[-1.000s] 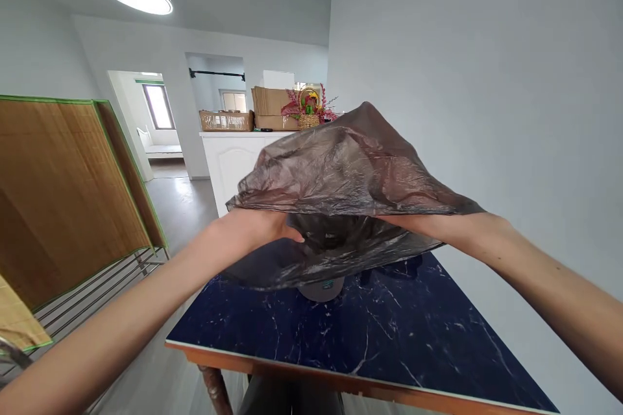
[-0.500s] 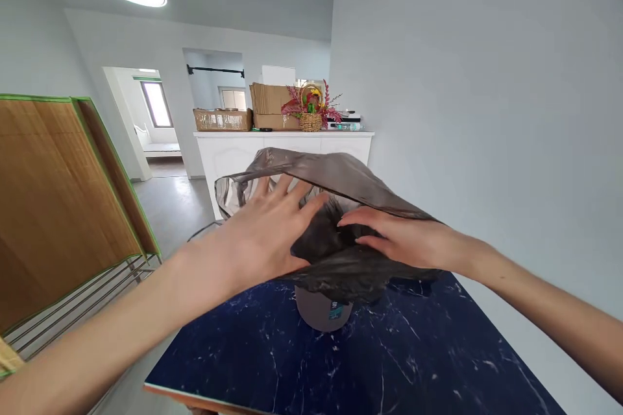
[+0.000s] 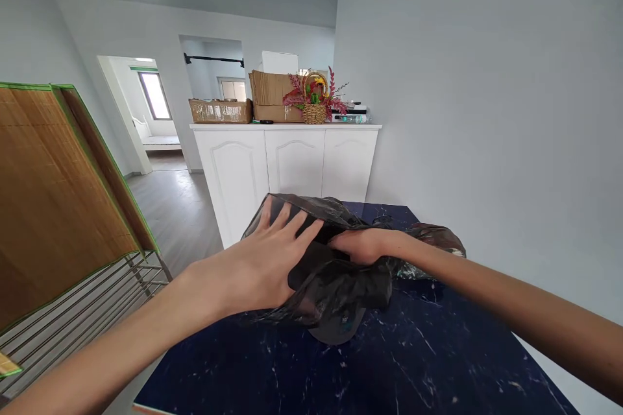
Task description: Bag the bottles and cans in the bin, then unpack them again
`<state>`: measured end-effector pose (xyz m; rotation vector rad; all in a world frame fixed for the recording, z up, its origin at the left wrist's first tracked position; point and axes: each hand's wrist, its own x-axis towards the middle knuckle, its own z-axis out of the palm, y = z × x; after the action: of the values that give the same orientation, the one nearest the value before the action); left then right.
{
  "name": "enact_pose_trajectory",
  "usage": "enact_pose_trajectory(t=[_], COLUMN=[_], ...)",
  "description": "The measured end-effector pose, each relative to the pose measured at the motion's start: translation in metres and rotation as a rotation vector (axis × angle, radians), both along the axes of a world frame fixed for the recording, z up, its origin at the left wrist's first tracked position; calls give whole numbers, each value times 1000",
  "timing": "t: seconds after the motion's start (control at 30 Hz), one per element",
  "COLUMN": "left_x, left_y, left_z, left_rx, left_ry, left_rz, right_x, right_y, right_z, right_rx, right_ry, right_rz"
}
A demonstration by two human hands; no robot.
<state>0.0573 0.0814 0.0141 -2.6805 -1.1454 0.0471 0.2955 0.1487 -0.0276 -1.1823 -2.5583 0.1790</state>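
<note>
A thin black plastic bag (image 3: pixel 335 292) hangs over a grey bin (image 3: pixel 335 331) on the dark blue marbled table, covering most of it. My left hand (image 3: pixel 265 256) is open, its fingers spread against the inside of the bag's far left edge. Down in the bag's mouth is my right hand (image 3: pixel 363 245); its fingers are hidden by the plastic. At the right, beyond my right forearm, lies another crumpled dark bag or wrapper (image 3: pixel 440 237) with something clear and shiny beside it.
The dark blue table (image 3: pixel 389 356) meets the wall (image 3: pixel 487 110) on its right. Behind stands a white cabinet (image 3: pixel 294 165) bearing cardboard boxes (image 3: pixel 221 111) and a flower basket (image 3: pixel 315 111). A metal rack (image 3: pixel 92 311) with a bamboo mat (image 3: pixel 58 188) is at the left.
The plastic bag has come down from its billowed shape and lies lower around the bin. My right hand has gone deeper into it, and the view has tipped downward.
</note>
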Motion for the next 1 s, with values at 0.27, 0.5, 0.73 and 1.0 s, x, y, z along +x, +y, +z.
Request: enact_pose_trajectory(t=[0.27, 0.5, 0.73, 1.0], left_x=[-16, -10, -15, -4], left_y=[25, 47, 109, 129], left_z=[-25, -31, -36, -75], left_rx=[-109, -178, -552, -1014], left_ry=[-135, -236, -411, -962], left_rz=[-18, -55, -50, 288], right_x=[64, 103, 107, 102], right_y=[-22, -50, -25, 14], right_z=[26, 0, -18, -38], right_rx=[-67, 20, -513, -731], right_ry=[-102, -118, 196, 474], right_rz=[-199, -354, -331, -297])
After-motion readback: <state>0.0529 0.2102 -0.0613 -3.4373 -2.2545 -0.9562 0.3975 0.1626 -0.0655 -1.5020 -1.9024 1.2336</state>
